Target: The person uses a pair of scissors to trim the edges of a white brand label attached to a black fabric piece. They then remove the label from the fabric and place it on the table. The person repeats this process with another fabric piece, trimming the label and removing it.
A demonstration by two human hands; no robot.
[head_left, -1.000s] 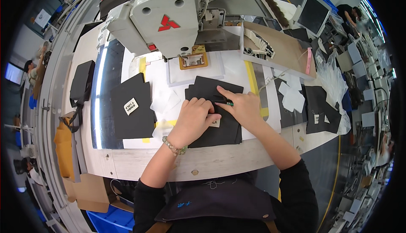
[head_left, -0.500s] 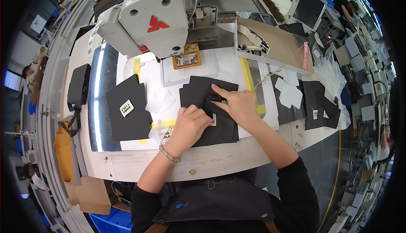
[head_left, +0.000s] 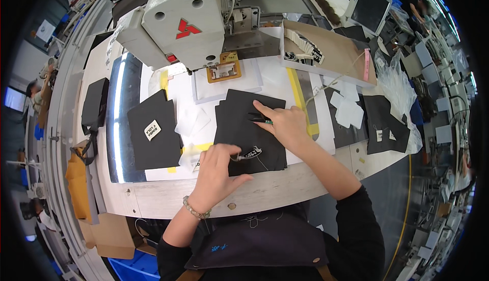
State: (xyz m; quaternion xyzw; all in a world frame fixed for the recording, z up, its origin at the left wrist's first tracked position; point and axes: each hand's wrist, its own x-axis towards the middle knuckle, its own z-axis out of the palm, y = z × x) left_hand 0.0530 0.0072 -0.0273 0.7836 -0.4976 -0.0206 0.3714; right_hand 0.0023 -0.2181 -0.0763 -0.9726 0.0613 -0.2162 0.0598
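Black cloth stack (head_left: 234, 128) near the middle of the front edge of the tabletop (head_left: 168, 195). Right hand (head_left: 290, 128) on its right side, grip clamped on small black-and-green snips (head_left: 260, 119). Left hand (head_left: 216, 173) at the stack's lower left, grip apart, thumb well away from fingers; fingertips blurred, can't tell if touching the thread (head_left: 263, 163). Black-and-white label (head_left: 251, 153) curled on the stack's lower part. Second black cloth piece (head_left: 158, 151), with white label (head_left: 152, 130), toward left edge. Sewing machine (head_left: 178, 13) toward back edge, open box (head_left: 349, 63) toward back right corner.
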